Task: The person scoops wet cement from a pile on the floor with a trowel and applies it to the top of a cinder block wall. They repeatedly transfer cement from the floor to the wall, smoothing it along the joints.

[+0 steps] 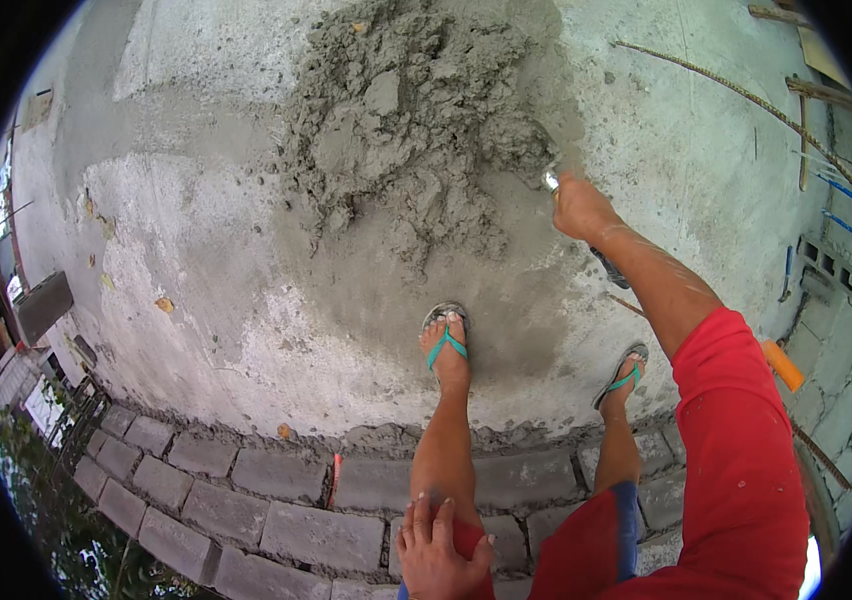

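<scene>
A heap of wet grey mortar [416, 120] lies on the concrete floor in front of me. My right hand [584, 208] is wrapped round the handle of a trowel [550, 181] at the heap's right edge. Only the trowel's shiny metal neck shows clearly; its blade blends into the mortar. My left hand [442, 552] rests on my left knee, fingers spread and holding nothing. Below the heap, my left foot in a sandal [446, 345] stands on a damp, mortar-smeared patch. My right foot in a sandal [626, 374] stands farther right.
Grey blocks [318, 537] run along the near edge, under my legs. A steel bar [736, 88] lies at the far right, near blue-handled tools [849, 228] and a hollow block [828, 264]. An orange cylinder [782, 366] is beside my right sleeve. A loose block [44, 306] sits at left.
</scene>
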Action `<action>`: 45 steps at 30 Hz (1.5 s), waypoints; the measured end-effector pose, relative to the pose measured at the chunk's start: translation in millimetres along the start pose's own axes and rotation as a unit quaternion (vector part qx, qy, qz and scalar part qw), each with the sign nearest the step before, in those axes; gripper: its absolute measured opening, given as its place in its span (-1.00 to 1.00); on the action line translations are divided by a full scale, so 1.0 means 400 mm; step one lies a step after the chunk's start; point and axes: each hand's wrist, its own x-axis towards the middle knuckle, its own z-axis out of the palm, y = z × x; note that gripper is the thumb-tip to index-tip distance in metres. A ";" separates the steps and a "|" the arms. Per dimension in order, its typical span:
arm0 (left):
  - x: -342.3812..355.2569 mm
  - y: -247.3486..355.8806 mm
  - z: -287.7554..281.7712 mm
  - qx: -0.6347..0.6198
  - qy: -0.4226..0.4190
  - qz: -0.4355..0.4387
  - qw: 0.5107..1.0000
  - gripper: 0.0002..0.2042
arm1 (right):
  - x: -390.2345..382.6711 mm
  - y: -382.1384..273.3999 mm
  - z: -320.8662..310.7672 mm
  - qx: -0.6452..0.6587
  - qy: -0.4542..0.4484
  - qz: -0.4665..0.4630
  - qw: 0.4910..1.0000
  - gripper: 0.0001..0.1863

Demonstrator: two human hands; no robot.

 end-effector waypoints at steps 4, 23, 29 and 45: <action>0.013 0.015 -0.004 0.009 0.014 0.027 1.000 -0.29 | -0.179 0.094 -0.045 -0.064 -0.071 -0.022 0.995 -0.68; 0.000 -0.056 0.022 0.021 0.006 0.023 0.999 -0.27 | -0.443 0.174 0.483 0.418 -0.047 0.204 0.884 -0.73; -0.002 -0.102 0.041 0.025 -0.014 0.019 0.999 -0.28 | -0.203 -0.085 0.583 0.608 -0.088 0.138 0.777 -0.67; -0.035 -0.094 0.060 0.040 -0.007 0.025 0.999 -0.31 | -0.375 -0.242 0.391 0.425 0.000 0.063 0.903 -0.46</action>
